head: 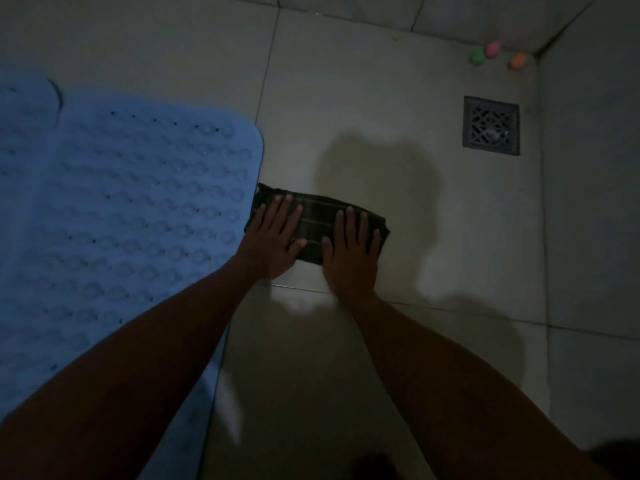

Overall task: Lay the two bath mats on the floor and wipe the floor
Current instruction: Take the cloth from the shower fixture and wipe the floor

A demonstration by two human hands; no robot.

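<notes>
- The tiled floor (398,98) fills the view, dim, with grout lines crossing it; this is the surface to be wiped.
- Only 1 blue bath mat (121,209) shows, lying flat on the floor at the left with its bumpy side up; a possible overlapping edge near its far left corner may be the 2nd mat, but I cannot tell.
- The dark striped cloth (317,221), folded into a long band, lies on the floor with its left end touching or just beside the mat's right edge. Its long axis runs left to right, across the line of both arms.
- The left hand (275,242) presses flat on the cloth's left half, fingers straight and spread, so its grip is wide and clasps nothing.
- The right hand (351,249) presses the right half likewise, fingers straight.
- Judgement: both hands sit equally on the cloth, so a wiping push away from the body would sweep broadside toward the floor drain (491,125).
- 3 small coloured objects (491,50) sit in the far corner, well apart from the cloth.
</notes>
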